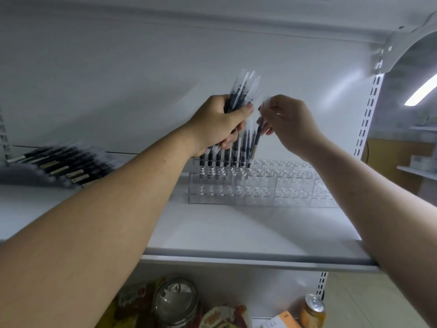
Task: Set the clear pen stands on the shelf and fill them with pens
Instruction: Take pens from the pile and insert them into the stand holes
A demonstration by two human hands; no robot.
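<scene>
Clear tiered pen stands (272, 185) sit side by side on the white shelf (236, 233). Several black pens (234, 152) stand upright in the back row of the leftmost stand. My left hand (217, 124) grips a bundle of pens (243, 91) with clear caps, held above that stand. My right hand (290, 121) pinches a single pen (259, 131) by its upper part, its lower end slanting down toward the back row, just right of the standing pens.
A pile of black pens (61, 164) in clear wrappers lies on the shelf at the left. Slotted uprights (369, 110) frame the shelf's right side. Below the shelf are a glass jar (176, 301), snack packets (220, 316) and an orange can (312, 311).
</scene>
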